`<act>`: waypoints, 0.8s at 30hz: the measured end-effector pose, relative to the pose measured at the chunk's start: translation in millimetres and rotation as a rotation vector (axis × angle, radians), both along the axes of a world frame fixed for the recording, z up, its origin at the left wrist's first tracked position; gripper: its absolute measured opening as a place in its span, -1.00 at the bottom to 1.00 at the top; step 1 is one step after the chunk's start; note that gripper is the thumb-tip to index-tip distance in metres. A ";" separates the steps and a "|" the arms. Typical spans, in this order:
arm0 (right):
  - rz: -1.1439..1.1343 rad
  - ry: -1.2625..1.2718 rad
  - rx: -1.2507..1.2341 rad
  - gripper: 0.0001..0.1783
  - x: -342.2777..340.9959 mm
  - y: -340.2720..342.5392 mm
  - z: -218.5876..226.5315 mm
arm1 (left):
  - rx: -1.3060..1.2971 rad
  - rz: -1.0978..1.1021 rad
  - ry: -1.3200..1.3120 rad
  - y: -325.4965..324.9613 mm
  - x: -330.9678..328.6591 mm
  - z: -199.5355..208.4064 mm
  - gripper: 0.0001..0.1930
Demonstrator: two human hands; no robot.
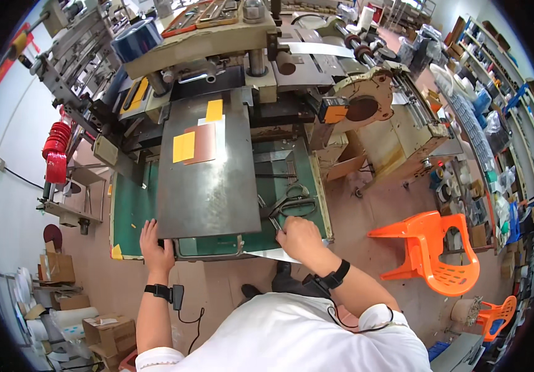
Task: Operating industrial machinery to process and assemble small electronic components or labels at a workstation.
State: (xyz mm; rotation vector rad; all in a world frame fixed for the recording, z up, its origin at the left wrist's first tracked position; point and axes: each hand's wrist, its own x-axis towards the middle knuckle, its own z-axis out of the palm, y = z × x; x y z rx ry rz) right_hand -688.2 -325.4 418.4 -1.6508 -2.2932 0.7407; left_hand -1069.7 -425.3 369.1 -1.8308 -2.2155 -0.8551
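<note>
My left hand (155, 246) rests at the near left edge of the green tray-like surface (132, 217), beside the corner of a grey metal plate (211, 192). Its fingers are stretched out and it holds nothing that I can see. My right hand (302, 238) is closed at the tray's near right, around the end of a slim metal tool whose kind I cannot make out. Just beyond it lie large scissors (298, 202). On the plate are a yellow rectangle (184, 147), a copper-brown sheet (205, 142), a white strip (220, 136) and another yellow piece (214, 110).
A heavy press-like machine (199, 49) stands behind the plate, with a tray of tools (202, 15) on top. A tape measure (333, 110) sits on its right part. To the right is an orange plastic chair (434, 251); cardboard boxes (109, 333) are at lower left.
</note>
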 end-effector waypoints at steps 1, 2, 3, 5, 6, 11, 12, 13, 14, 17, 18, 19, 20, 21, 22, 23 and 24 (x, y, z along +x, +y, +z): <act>0.036 -0.008 -0.066 -0.59 5.0 2.6 7.5 | -0.010 0.006 -0.004 -1.2 0.3 -0.1 -0.56; 0.031 -0.004 -0.073 -0.59 7.3 4.2 15.0 | -0.015 0.007 -0.009 -1.9 0.3 0.6 -0.56; 0.055 -0.020 -0.058 -0.60 7.9 4.8 22.4 | -0.022 -0.001 -0.004 -3.2 -1.6 -0.5 -0.56; 0.059 0.002 0.049 -0.64 9.8 3.0 26.5 | -0.018 -0.004 -0.028 0.8 -2.7 -6.6 -0.57; 0.052 0.041 0.132 -0.69 6.6 2.1 14.7 | -0.016 0.006 -0.052 1.5 -3.7 -10.6 -0.57; 0.129 -0.037 0.011 -0.69 -17.7 8.2 5.8 | -0.044 -0.024 -0.046 -9.0 -3.5 5.2 -0.63; 0.140 -0.073 -0.070 -0.64 -17.0 18.5 -8.3 | -0.024 -0.034 -0.044 -5.5 6.1 9.4 -0.64; 0.201 -0.060 -0.106 -0.60 -15.2 24.0 1.6 | -0.012 -0.056 -0.051 -6.4 4.9 1.5 -0.64; 0.214 0.039 -0.490 -0.56 -8.7 33.8 24.9 | -0.002 -0.027 -0.013 -6.1 -3.8 -5.7 -0.64; 0.083 0.273 -0.612 -0.58 5.4 33.2 26.2 | 0.027 -0.021 0.007 -2.0 -9.1 -14.1 -0.63; 0.069 0.403 -0.816 -0.58 9.0 32.8 20.2 | 0.033 -0.028 -0.006 -0.1 -7.1 -13.2 -0.63; 0.059 0.536 -1.018 -0.59 14.8 32.5 17.1 | 0.027 -0.033 -0.006 1.1 -6.1 -14.3 -0.62; 0.088 0.533 -1.084 -0.63 21.7 24.2 29.2 | 0.036 -0.038 0.003 -1.0 -12.8 -18.4 -0.62; 0.146 0.562 -1.103 -0.66 33.2 16.0 30.9 | 0.019 -0.006 -0.002 -1.9 -19.0 -23.1 -0.62; 0.194 0.593 -1.119 -0.68 52.1 6.7 32.6 | 0.000 0.017 -0.011 0.0 -18.0 -28.4 -0.62; 0.225 0.685 -1.121 -0.71 79.3 -4.2 40.7 | -0.002 0.028 -0.024 1.4 -12.7 -27.4 -0.63; 0.259 0.777 -1.121 -0.73 110.2 -16.3 48.5 | 0.007 0.053 -0.028 1.9 -9.5 -25.6 -0.64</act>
